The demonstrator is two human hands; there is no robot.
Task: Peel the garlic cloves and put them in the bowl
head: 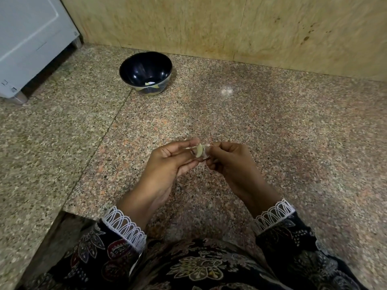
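A pale garlic clove (198, 152) is held above the granite counter between both hands. My left hand (169, 164) pinches the clove from the left with thumb and fingers. My right hand (228, 162) pinches the thin, papery skin (206, 152) on the clove's right side. A dark bowl (144, 68) stands far back on the counter, to the left of the hands, with a few pale pieces at its bottom.
The speckled granite counter (272, 132) runs to a beige stone wall (209, 24) at the back. A white appliance on short legs (27, 42) stands at the far left. The counter's front edge steps down at the lower left.
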